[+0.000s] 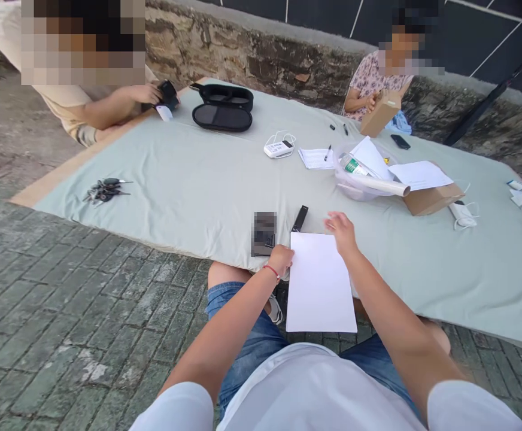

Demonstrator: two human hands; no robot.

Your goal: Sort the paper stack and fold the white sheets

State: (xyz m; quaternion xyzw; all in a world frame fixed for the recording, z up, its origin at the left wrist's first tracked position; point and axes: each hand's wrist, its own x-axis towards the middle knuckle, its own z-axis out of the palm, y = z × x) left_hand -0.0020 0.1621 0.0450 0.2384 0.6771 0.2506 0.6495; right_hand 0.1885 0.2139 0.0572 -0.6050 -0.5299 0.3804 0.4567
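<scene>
I'm watching the left hand [282, 258] pinching the white paper [321, 282]; the right hand [342, 233] is hovering empty, half-open; overhang is risking slippage

Ahead of the left grip [282, 259], a cloth-covered desk [189, 191]; farther off, a stone wall [261, 60] below dark tiles [324, 19]; left of the grip, daylit brick paving [76, 299].

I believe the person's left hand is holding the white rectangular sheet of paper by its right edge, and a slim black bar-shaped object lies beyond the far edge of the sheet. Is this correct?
Not quite: the left hand holds the white rectangular sheet of paper by its left edge, as the head view shows. The slim black bar-shaped object does lie beyond the far edge.
</scene>
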